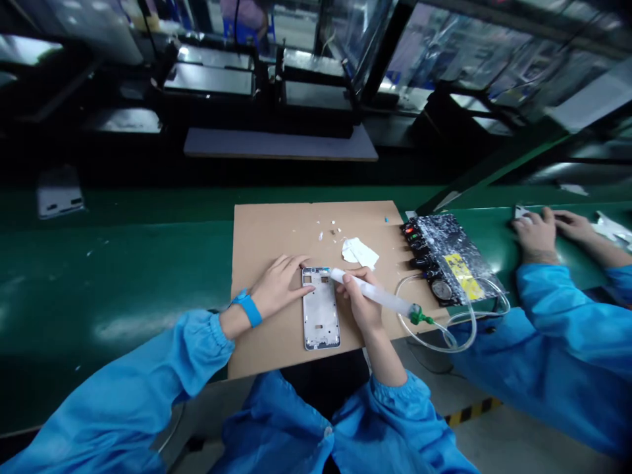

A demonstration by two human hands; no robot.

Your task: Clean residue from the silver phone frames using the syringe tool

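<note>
A silver phone frame (pixel 320 316) lies lengthwise before me on a brown board (pixel 266 230). My left hand (pixel 279 283), with a blue wrist strap (pixel 247 308), steadies its upper left corner. The thumb presses on the left edge and the index finger is at the top corner. In my right hand (pixel 363 303) is a white dispensing syringe (pixel 385 296), gripped like a pen. The syringe's tip is at the frame's top right corner; whether it touches is too small to tell. A green cap (pixel 419 315) at its rear end joins a clear hose (pixel 474 322).
A speckled black dispenser box (pixel 449 250) with knobs and a gauge stands right of the board. Crumpled white tissue (pixel 359 252) and small scraps lie beyond the phone frame. Another phone panel (pixel 60 194) lies far left. A co-worker's hands (pixel 538 230) work at the right.
</note>
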